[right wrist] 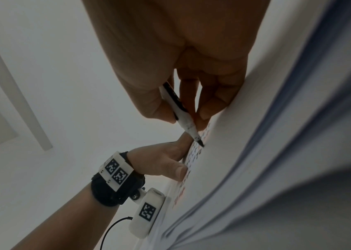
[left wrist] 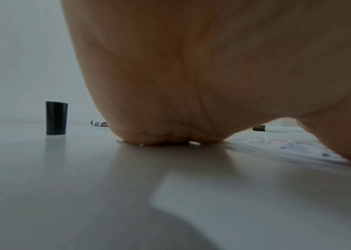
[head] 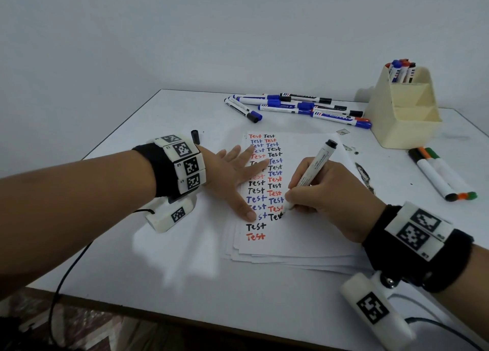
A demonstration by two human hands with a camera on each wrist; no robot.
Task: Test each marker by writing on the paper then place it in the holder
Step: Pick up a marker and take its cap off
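My right hand (head: 312, 194) grips a black marker (head: 313, 169) like a pen, its tip touching the paper (head: 296, 234) beside a black "Test". The same marker (right wrist: 183, 111) shows in the right wrist view, pinched between thumb and fingers, tip on the sheet. My left hand (head: 235, 176) lies flat with spread fingers on the paper's left side, over the written words; its palm (left wrist: 191, 76) fills the left wrist view. The marker's black cap (head: 195, 136) stands upright on the table behind my left wrist. The cream holder (head: 404, 112) at the back right contains several markers (head: 402, 70).
A pile of several capped markers (head: 299, 105) lies behind the paper. Three more markers (head: 442, 176), with black, orange and green ends, lie at the right. The paper tops a loose stack of sheets. A cable (head: 63, 279) trails off the table's front left edge.
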